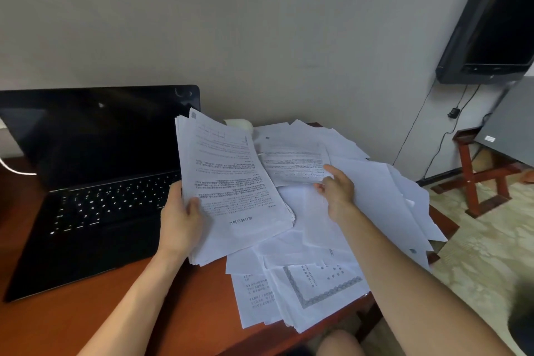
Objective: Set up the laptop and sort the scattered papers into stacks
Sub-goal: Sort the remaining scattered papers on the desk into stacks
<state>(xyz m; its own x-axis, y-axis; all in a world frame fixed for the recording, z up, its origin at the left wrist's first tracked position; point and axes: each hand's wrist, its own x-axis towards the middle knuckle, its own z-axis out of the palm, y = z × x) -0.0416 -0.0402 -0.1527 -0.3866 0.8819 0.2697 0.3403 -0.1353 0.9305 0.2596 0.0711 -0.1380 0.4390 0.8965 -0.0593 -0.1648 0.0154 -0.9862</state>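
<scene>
A black laptop (95, 170) stands open on the left of the wooden desk (86, 312), its screen dark and its keys lit. My left hand (180, 220) grips a thick stack of printed papers (231, 182) by its left edge, lifted and tilted just right of the laptop. My right hand (338, 188) pinches the near edge of a printed sheet (291, 159) lying on the pile. Scattered white papers (332, 263) cover the right half of the desk, some hanging over its right edge.
A wall runs close behind the desk. A white cable (14, 169) curves in at the far left. A black wall-mounted screen (491, 26) hangs at the upper right, with cables below it. A red wooden stand (476, 176) holding a grey panel sits on the floor to the right.
</scene>
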